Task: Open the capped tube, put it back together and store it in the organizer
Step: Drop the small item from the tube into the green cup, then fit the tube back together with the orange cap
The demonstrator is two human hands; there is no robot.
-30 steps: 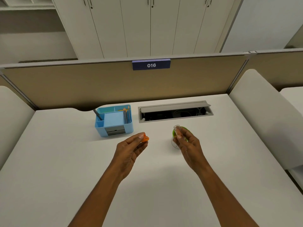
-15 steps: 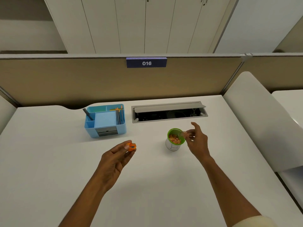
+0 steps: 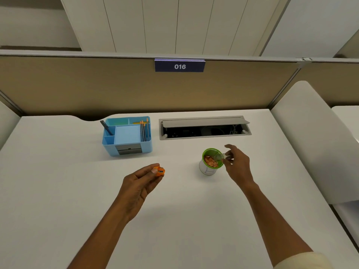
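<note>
Tube is open. Your left hand pinches the orange cap between thumb and fingertips, held low over the tabletop, well apart from the tube body. Cap looks to have a small blue insert; too small to be sure.

Your right hand grips the clear tube with thumb and two fingers, the other fingers spread loose. Tube is tipped nearly flat, mouth over the rim of the green-rimmed cup. Cup holds orange shavings or flakes. Whether the tube has anything left in it: cannot tell.

Judged progress: opening done, emptying seems in hand. Left: bring cap and tube together, close, carry to the blue organizer.

Surroundings: organizer sits at the back left of the tabletop, pencils in its right slot, a dark pen leaning in the left one, paper pad in the middle. Small front-left compartment looks free. Open cable hatch lies just right of it. Nothing lies between your hands and the organizer; the upright pencils crowd the right side.
</note>
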